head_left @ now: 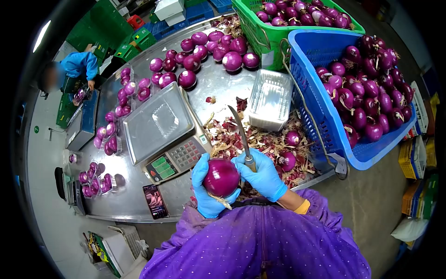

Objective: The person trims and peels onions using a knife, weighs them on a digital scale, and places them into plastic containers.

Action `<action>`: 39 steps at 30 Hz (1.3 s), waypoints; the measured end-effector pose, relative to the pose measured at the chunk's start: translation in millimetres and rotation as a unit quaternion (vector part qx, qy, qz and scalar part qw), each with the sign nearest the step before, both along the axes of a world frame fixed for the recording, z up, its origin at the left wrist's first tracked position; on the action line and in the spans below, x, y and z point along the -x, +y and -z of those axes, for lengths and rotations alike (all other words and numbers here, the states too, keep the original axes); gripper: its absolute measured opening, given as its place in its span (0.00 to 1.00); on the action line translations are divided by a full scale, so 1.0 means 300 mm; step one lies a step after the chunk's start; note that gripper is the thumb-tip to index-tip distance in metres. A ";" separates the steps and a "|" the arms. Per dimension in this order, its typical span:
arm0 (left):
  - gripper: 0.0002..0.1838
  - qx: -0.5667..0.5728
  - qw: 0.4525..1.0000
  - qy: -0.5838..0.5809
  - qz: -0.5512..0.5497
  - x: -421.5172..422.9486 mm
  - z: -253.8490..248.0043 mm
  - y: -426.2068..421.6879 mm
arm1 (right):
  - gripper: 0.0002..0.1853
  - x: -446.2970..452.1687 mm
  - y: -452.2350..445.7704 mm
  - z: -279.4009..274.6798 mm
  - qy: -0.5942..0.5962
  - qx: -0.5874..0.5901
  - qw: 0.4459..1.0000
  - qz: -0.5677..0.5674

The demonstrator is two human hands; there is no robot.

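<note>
My left hand (207, 197), in a blue glove, is closed around a large red onion (221, 177) with dry roots or a stem trailing at its lower end. In my right hand (265, 177), also gloved in blue, is a knife (243, 132) with a curved blade pointing up and away from me. The right fingers are wrapped round its handle, close beside the onion. Beneath and beyond my hands, loose onion skins (227, 138) cover the metal table (195, 203). Two unpeeled-looking onions (288, 161) lie among the skins to the right.
A digital scale (163, 128) stands left of my hands, with a phone (155, 202) nearer me. Stacked clear trays (271, 100) sit ahead. A blue basket (371, 163) and green basket (251, 28) hold onions. Peeled onions (187, 79) spread along the far side. Another person (80, 65) works at left.
</note>
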State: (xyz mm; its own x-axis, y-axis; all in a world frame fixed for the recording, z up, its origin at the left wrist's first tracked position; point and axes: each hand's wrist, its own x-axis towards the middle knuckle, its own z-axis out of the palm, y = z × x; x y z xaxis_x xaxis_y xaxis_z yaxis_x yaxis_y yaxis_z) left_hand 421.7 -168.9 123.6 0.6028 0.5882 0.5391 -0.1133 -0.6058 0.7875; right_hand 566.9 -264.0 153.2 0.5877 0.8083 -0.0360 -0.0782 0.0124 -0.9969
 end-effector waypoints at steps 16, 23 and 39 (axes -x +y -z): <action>0.57 0.174 0.973 0.076 0.130 -0.062 -0.126 0.089 | 0.30 -0.058 -0.023 0.043 0.412 -0.035 0.905 -0.100; 0.59 0.436 0.894 -0.032 0.100 -0.072 -0.025 0.026 | 0.20 -0.085 0.010 0.115 -0.083 -0.027 0.996 0.037; 0.55 0.180 0.979 0.095 0.007 -0.038 -0.060 0.078 | 0.10 0.003 -0.084 0.136 -0.394 0.167 0.903 -0.036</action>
